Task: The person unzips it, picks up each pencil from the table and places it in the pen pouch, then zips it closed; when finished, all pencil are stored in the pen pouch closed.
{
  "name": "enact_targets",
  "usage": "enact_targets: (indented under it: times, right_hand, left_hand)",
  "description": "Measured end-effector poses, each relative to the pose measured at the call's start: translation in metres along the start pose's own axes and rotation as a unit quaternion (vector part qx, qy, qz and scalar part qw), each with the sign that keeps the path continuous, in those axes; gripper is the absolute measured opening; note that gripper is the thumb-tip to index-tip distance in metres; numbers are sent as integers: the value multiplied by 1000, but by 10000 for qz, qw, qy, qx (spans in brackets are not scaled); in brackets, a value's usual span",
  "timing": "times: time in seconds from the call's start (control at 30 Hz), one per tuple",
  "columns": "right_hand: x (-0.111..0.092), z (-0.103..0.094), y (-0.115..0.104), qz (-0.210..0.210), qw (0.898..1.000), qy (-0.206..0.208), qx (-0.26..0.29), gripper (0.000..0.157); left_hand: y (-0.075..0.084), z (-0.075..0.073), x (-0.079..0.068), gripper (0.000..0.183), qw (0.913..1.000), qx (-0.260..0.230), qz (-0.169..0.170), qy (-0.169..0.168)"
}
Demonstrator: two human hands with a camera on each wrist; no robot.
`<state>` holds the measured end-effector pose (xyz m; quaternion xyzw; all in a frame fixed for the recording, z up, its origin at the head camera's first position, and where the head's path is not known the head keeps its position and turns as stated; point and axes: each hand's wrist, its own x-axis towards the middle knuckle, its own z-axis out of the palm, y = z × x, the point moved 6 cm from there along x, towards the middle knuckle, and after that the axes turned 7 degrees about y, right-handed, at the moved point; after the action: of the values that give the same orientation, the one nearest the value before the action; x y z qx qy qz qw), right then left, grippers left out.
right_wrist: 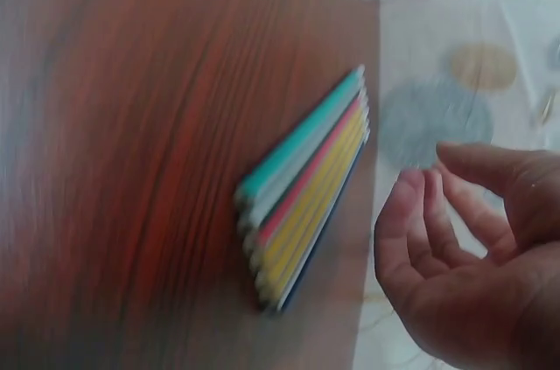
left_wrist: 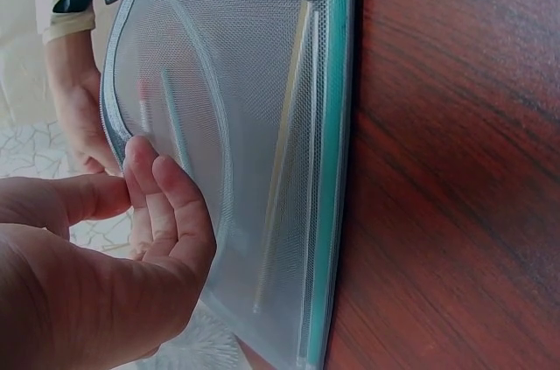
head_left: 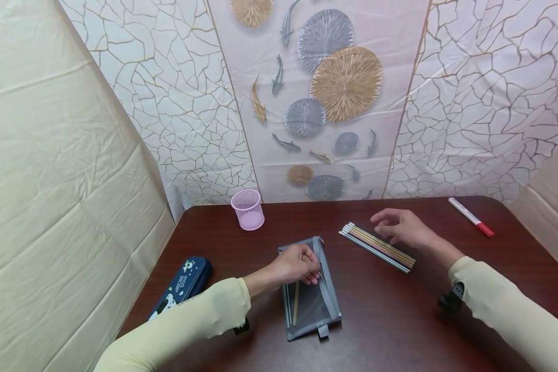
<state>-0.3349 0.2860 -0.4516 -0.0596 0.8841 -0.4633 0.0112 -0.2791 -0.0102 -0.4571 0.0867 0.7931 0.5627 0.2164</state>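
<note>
Two forearms of mine, in pale yellow sleeves [head_left: 516, 305], reach over a dark red-brown bench [head_left: 376, 325]. My left grip [head_left: 297, 264] is together on the zippered edge of a grey mesh pouch [head_left: 313, 307], thumb against fingers, pinching it. The pouch lies aslant on the bench in front of me, and through its mesh I see a slim yellow stick [left_wrist: 287, 116] and, along the far side from the zipper, a teal stick [left_wrist: 333, 116].

My right grip [head_left: 402, 228] is loosely bent and free, just beside a row of pencils [head_left: 377, 247]; whether its thumb tip meets a fingertip I cannot tell. The pencils lie side by side on the bench, slanting, between the pouch and my right arm, their colours running through teal, white, red and yellow, with white ends pointing away from me.

At the back of the bench, left of the pencils, stands a pink cup [head_left: 248, 213]. A white marker [head_left: 471, 217] with a red end lies over to the right. On the left, partly behind my sleeve, is a dark blue pencil case [head_left: 181, 287] with panda pictures.
</note>
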Motion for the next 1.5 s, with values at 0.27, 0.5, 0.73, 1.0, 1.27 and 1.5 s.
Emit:
enact_targets:
  times: [0.27, 0.5, 0.73, 1.0, 1.27, 1.5]
  right_hand:
    - [12, -10, 29, -169, 9978, -487, -412, 40]
    - [14, -15, 48, 86, 9938, -1013, -447, 43]
    - [14, -14, 45, 81, 9931, -1115, -361, 39]
    - [14, -11, 44, 53, 9924, -1206, -235, 37]
    - [16, -8, 44, 136, 9911, -1292, -292, 38]
    - [20, -7, 38, 98, 9891, -1211, -837, 33]
  left_hand:
    - [1, 1, -2, 5, 10000, -7, 30, -39]
    - [1, 2, 1, 5, 9999, 32, 53, -91]
    - [1, 2, 3, 5, 9999, 10, 56, -87]
    - [1, 1, 1, 5, 10000, -15, 29, -93]
    - [-1, 1, 0, 6, 10000, -42, -19, -76]
    - [-1, 1, 0, 5, 9999, -51, 20, -104]
